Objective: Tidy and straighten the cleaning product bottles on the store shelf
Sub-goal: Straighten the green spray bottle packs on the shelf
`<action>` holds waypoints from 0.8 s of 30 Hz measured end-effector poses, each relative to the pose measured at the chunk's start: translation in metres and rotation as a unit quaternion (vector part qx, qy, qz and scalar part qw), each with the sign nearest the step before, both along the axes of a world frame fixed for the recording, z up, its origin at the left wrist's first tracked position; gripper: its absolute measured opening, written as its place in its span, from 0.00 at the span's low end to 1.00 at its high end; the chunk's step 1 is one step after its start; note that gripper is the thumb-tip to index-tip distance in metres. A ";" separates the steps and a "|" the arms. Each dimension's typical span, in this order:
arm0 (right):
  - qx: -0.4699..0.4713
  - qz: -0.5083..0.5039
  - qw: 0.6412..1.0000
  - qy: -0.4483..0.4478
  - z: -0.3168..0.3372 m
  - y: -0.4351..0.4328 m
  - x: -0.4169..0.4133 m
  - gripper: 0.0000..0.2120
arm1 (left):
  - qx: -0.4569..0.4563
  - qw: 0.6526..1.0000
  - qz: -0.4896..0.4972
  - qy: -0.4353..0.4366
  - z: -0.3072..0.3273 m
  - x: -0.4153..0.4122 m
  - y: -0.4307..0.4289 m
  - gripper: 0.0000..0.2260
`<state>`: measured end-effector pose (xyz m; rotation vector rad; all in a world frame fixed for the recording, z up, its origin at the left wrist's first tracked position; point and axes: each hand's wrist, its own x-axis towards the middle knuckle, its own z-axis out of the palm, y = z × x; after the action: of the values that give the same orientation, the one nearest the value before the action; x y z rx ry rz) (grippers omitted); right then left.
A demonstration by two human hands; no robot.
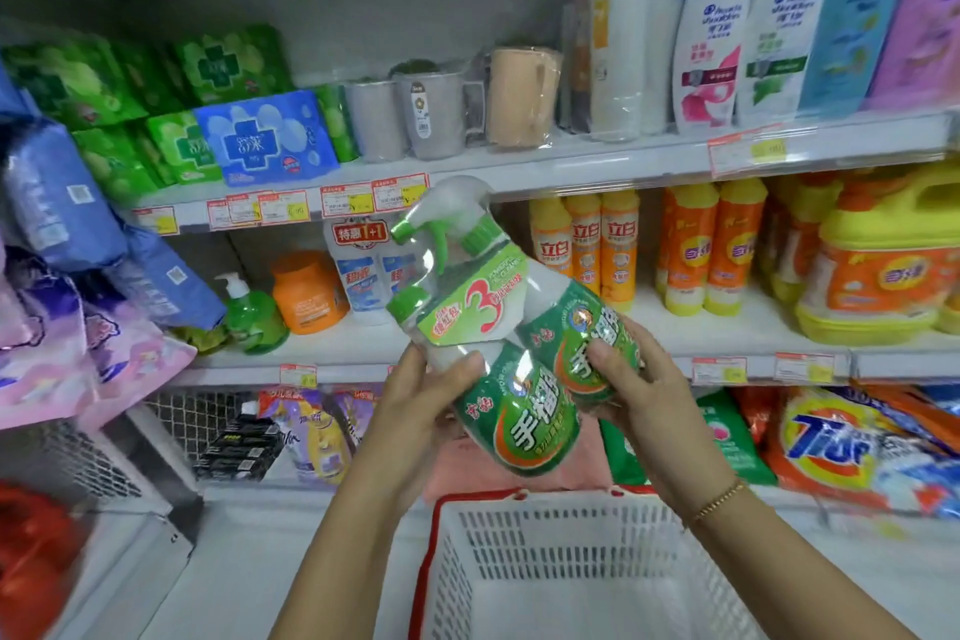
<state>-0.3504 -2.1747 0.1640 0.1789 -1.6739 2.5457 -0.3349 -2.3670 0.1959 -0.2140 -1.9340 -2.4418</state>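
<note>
Store shelving, middle shelf [358, 340]: shrink-wrapped green twin-pack [519, 327], tilted, held clear in front, left hand [428, 398] and right hand [631, 379] each clasping a bottle body, likely for upright reseating.

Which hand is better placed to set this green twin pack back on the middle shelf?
Probably the right hand: it wraps the spray bottle's body in the green twin pack, nearest the middle shelf. The left hand grips the refill's shoulder, lower.
</note>
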 end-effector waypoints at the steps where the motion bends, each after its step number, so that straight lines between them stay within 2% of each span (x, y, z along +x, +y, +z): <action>1: 0.003 -0.002 1.000 0.004 0.002 -0.003 -0.001 0.28 | 0.017 1.000 0.006 -0.013 -0.002 0.000 0.002 0.21; 4: 0.055 -0.004 0.997 0.060 0.004 -0.015 -0.002 0.34 | 0.109 0.993 0.036 -0.015 0.000 -0.007 0.004 0.20; 6: 0.214 -0.032 0.967 0.138 0.005 -0.024 0.005 0.44 | 0.163 0.985 0.046 -0.016 0.005 -0.009 0.004 0.23; 8: 0.419 -0.086 0.873 0.234 0.000 -0.036 0.011 0.50 | 0.194 0.978 0.070 -0.018 0.011 -0.009 0.002 0.24; 9: 0.483 -0.114 0.822 0.279 -0.003 -0.043 0.012 0.50 | 0.200 0.976 0.087 -0.013 0.013 -0.007 0.002 0.25; 10: 0.517 -0.150 0.784 0.308 -0.007 -0.049 0.012 0.49 | 0.199 0.974 0.107 -0.005 0.015 -0.005 0.003 0.25; 11: 0.524 -0.193 0.761 0.329 -0.007 -0.055 0.010 0.48 | 0.193 0.973 0.124 0.004 0.016 -0.002 0.004 0.25; 14: 0.474 -0.273 0.739 0.394 -0.004 -0.061 0.004 0.42 | 0.162 0.978 0.131 0.032 0.017 0.008 0.009 0.26; 16: 0.437 -0.274 0.755 0.405 0.000 -0.055 0.003 0.40 | 0.133 0.983 0.112 0.055 0.019 0.012 0.008 0.26; 18: 0.378 -0.239 0.825 0.346 0.008 -0.049 0.008 0.42 | 0.103 0.987 0.094 0.078 0.022 0.012 0.005 0.27; 21: 0.206 -0.133 0.941 0.235 0.016 -0.046 0.012 0.37 | 0.072 0.991 0.093 0.058 0.023 0.005 0.001 0.28; 22: 0.150 -0.099 0.962 0.207 0.015 -0.044 0.011 0.34 | 0.071 0.992 0.099 0.041 0.021 0.002 -0.002 0.27; 24: 0.085 -0.052 0.982 0.160 0.007 -0.041 0.007 0.30 | 0.063 0.994 0.091 0.001 0.016 -0.003 -0.008 0.25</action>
<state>-0.3432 -2.2153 0.1711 0.4717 -1.7172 2.1594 -0.3378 -2.3754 0.2117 -0.0360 -1.7059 -2.4304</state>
